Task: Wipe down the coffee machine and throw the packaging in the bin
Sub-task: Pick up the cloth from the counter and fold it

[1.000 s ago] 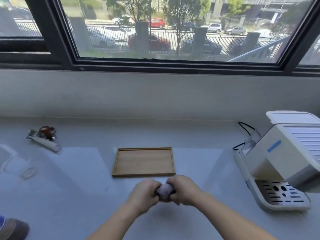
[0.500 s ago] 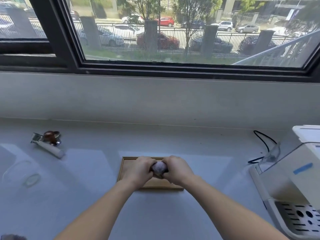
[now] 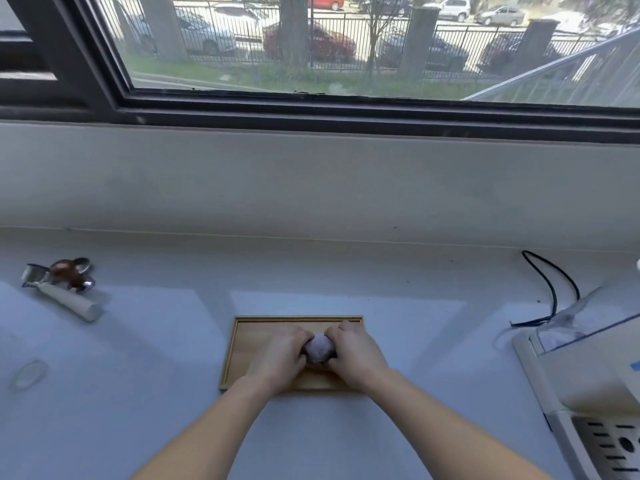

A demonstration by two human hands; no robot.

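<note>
Both hands: left hand (image 3: 277, 356) and right hand (image 3: 358, 358) squeeze one pale wad (image 3: 319, 346), likely compacting it.
Tray (image 3: 242, 344): directly underneath.

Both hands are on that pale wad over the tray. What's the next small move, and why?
Probably take the wad in the right hand and carry it rightward toward the coffee machine. The left hand and right hand both grip it above the tray, and the machine stands apart at the right edge. Whether the wad is cloth or packaging I cannot tell.
</note>
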